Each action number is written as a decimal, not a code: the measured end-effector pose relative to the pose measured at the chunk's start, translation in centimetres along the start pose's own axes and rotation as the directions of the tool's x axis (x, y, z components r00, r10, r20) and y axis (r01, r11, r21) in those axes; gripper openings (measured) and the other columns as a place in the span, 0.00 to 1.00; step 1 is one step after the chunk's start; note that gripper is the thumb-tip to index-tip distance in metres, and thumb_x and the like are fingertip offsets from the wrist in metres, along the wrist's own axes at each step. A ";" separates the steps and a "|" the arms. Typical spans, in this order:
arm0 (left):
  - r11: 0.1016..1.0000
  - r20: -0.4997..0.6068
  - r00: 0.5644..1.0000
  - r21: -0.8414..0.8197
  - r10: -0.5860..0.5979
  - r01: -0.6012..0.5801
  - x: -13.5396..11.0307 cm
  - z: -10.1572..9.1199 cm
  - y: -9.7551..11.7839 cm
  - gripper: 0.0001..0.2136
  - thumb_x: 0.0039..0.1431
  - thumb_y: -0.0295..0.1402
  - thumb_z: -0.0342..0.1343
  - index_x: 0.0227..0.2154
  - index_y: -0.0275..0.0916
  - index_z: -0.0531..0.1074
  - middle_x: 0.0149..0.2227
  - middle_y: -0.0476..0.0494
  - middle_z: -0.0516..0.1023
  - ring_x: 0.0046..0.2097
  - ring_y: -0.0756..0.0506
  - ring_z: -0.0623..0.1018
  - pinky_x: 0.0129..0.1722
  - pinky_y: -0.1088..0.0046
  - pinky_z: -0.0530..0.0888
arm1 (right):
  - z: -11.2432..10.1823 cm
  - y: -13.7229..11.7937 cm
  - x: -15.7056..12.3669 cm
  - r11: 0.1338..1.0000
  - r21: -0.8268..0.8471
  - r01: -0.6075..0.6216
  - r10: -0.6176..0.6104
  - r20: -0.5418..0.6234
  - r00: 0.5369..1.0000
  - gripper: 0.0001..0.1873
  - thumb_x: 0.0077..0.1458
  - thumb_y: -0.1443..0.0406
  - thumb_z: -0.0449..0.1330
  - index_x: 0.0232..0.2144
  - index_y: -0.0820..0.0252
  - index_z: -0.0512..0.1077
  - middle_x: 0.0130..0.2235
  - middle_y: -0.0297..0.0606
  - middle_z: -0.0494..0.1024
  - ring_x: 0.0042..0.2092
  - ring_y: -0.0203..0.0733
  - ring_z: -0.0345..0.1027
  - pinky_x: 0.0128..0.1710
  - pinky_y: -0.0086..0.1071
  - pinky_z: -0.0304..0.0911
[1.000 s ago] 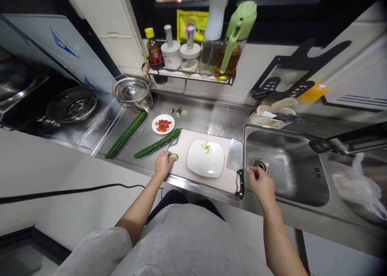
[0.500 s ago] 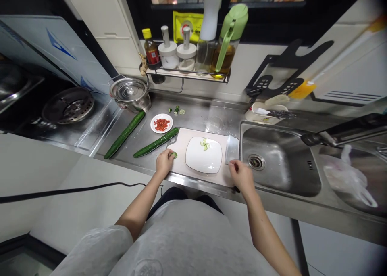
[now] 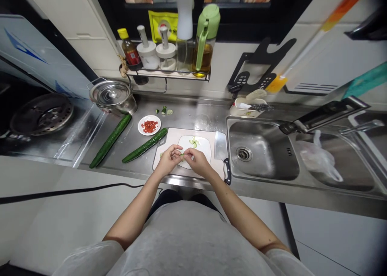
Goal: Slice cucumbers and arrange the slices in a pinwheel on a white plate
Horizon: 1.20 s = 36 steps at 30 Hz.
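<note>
My left hand and my right hand meet over the near left part of a white plate. Between their fingertips they pinch a small cucumber slice, partly hidden by the fingers. Several thin green cucumber pieces lie fanned out on the plate's far side. Under the plate is a pale cutting board. A knife rests along the board's right side, its black handle toward me. Another bit of green shows beside my left hand, mostly covered.
Two whole cucumbers lie to the left, near a small plate of chopped red pieces. Behind are cucumber ends and a lidded steel pot. A sink adjoins on the right; a condiment rack hangs above.
My right hand has left the knife and moved left over the plate. My left hand has come right to meet it, and both now hold the cucumber slice. The camera view has shifted.
</note>
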State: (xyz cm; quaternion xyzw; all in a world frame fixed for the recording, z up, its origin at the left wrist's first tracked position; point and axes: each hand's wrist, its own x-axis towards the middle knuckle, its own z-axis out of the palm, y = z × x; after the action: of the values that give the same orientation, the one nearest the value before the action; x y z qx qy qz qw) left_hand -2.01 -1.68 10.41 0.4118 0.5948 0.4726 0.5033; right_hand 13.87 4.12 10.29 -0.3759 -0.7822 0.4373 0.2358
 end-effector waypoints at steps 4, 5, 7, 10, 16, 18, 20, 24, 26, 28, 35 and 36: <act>0.993 -0.103 0.988 -0.048 -0.111 0.107 -0.2 0.3 0.1 0.20 0.44 0.44 0.63 0.38 0.38 0.69 0.25 0.51 0.72 0.26 0.54 0.69 0.26 0.80 0.62 | -0.6 0.2 -0.2 1.000 -0.002 -0.020 0.020 -0.051 0.999 0.06 0.56 0.63 0.55 0.30 0.58 0.70 0.29 0.32 0.73 0.33 0.36 0.64 0.34 0.30 0.59; 0.983 -0.098 0.979 -0.077 -0.176 0.169 -0.2 0.4 0.1 0.20 0.46 0.46 0.62 0.37 0.38 0.69 0.24 0.51 0.72 0.25 0.54 0.69 0.24 0.80 0.61 | -0.9 0.2 -0.3 1.000 -0.019 0.001 -0.002 -0.061 0.998 0.06 0.56 0.63 0.55 0.30 0.58 0.70 0.29 0.33 0.73 0.34 0.37 0.64 0.35 0.31 0.59; 0.943 -0.044 0.952 -0.155 -0.303 0.293 -0.3 0.5 0.3 0.20 0.48 0.49 0.59 0.37 0.38 0.69 0.24 0.50 0.73 0.24 0.54 0.69 0.22 0.81 0.59 | -1.3 0.2 -0.5 0.996 -0.060 0.059 -0.063 -0.067 0.996 0.07 0.57 0.63 0.55 0.31 0.57 0.71 0.30 0.35 0.74 0.35 0.38 0.64 0.36 0.32 0.59; 0.879 0.039 0.918 -0.272 -0.395 0.391 -0.2 1.0 0.6 0.21 0.46 0.46 0.61 0.39 0.39 0.68 0.28 0.48 0.75 0.26 0.54 0.71 0.23 0.82 0.60 | -1.8 0.2 -0.7 0.984 -0.118 0.135 -0.143 -0.062 0.988 0.08 0.59 0.62 0.54 0.33 0.57 0.72 0.32 0.37 0.74 0.37 0.41 0.64 0.39 0.35 0.59; 0.852 0.080 0.909 -0.323 -0.409 0.412 0.4 1.6 1.1 0.22 0.42 0.39 0.65 0.41 0.41 0.67 0.30 0.49 0.75 0.28 0.53 0.73 0.26 0.81 0.62 | -2.1 0.5 -1.0 0.974 -0.144 0.176 -0.182 -0.032 0.983 0.09 0.60 0.62 0.53 0.35 0.55 0.73 0.34 0.38 0.75 0.39 0.42 0.65 0.41 0.37 0.60; 0.857 0.073 0.915 -0.326 -0.398 0.399 0.5 1.6 1.1 0.23 0.40 0.38 0.65 0.41 0.41 0.67 0.28 0.50 0.74 0.28 0.53 0.73 0.26 0.81 0.62 | -2.1 0.6 -1.1 0.977 -0.142 0.161 -0.166 -0.027 0.986 0.09 0.60 0.62 0.53 0.35 0.55 0.73 0.34 0.38 0.74 0.39 0.42 0.65 0.41 0.37 0.60; 0.865 0.057 0.920 -0.321 -0.388 0.385 0.6 1.7 1.2 0.23 0.39 0.37 0.66 0.41 0.41 0.67 0.27 0.51 0.73 0.28 0.53 0.72 0.26 0.81 0.62 | -2.1 0.8 -1.2 0.980 -0.135 0.146 -0.149 -0.019 0.989 0.08 0.60 0.62 0.54 0.34 0.55 0.73 0.34 0.38 0.74 0.39 0.42 0.65 0.40 0.37 0.60; 0.876 0.028 0.922 -0.301 -0.387 0.377 0.9 1.9 1.3 0.23 0.38 0.35 0.65 0.41 0.41 0.66 0.26 0.52 0.72 0.28 0.53 0.71 0.26 0.81 0.62 | -2.1 1.1 -1.2 0.982 -0.130 0.134 -0.137 -0.010 0.991 0.08 0.60 0.62 0.54 0.34 0.56 0.72 0.34 0.38 0.74 0.39 0.42 0.65 0.40 0.37 0.60; 0.882 0.019 0.922 -0.286 -0.386 0.375 1.0 2.0 1.2 0.23 0.38 0.35 0.65 0.41 0.42 0.66 0.27 0.52 0.72 0.28 0.53 0.71 0.27 0.80 0.62 | -2.1 1.2 -1.1 0.982 -0.128 0.138 -0.140 -0.009 0.990 0.08 0.60 0.62 0.53 0.34 0.56 0.72 0.33 0.38 0.74 0.38 0.42 0.64 0.40 0.37 0.60; 0.891 0.012 0.926 -0.269 -0.376 0.365 1.2 2.1 1.1 0.23 0.38 0.35 0.65 0.40 0.42 0.66 0.27 0.51 0.73 0.29 0.53 0.72 0.27 0.80 0.62 | -2.1 1.4 -1.0 0.983 -0.122 0.139 -0.141 -0.009 0.990 0.09 0.60 0.62 0.52 0.33 0.56 0.72 0.33 0.38 0.73 0.38 0.42 0.64 0.39 0.36 0.60; 0.925 0.002 0.954 -0.243 -0.300 0.292 1.8 2.4 0.5 0.25 0.37 0.39 0.66 0.40 0.41 0.65 0.25 0.53 0.72 0.28 0.53 0.71 0.28 0.79 0.63 | -2.0 2.2 -0.6 0.988 -0.100 0.121 -0.121 0.003 0.993 0.09 0.60 0.63 0.52 0.31 0.56 0.71 0.30 0.36 0.72 0.35 0.40 0.64 0.37 0.34 0.59; 0.929 0.005 0.957 -0.240 -0.291 0.283 1.9 2.4 0.4 0.24 0.38 0.39 0.66 0.40 0.41 0.65 0.25 0.54 0.72 0.27 0.54 0.70 0.28 0.79 0.64 | -2.1 2.3 -0.6 0.988 -0.100 0.115 -0.115 0.007 0.993 0.09 0.60 0.63 0.52 0.31 0.56 0.71 0.30 0.36 0.72 0.35 0.39 0.63 0.37 0.33 0.59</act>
State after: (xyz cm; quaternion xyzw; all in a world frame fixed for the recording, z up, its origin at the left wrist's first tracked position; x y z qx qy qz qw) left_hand 0.12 0.58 10.30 0.2498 0.5953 0.4681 0.6034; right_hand 16.59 5.46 9.29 -0.3413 -0.8236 0.3835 0.2410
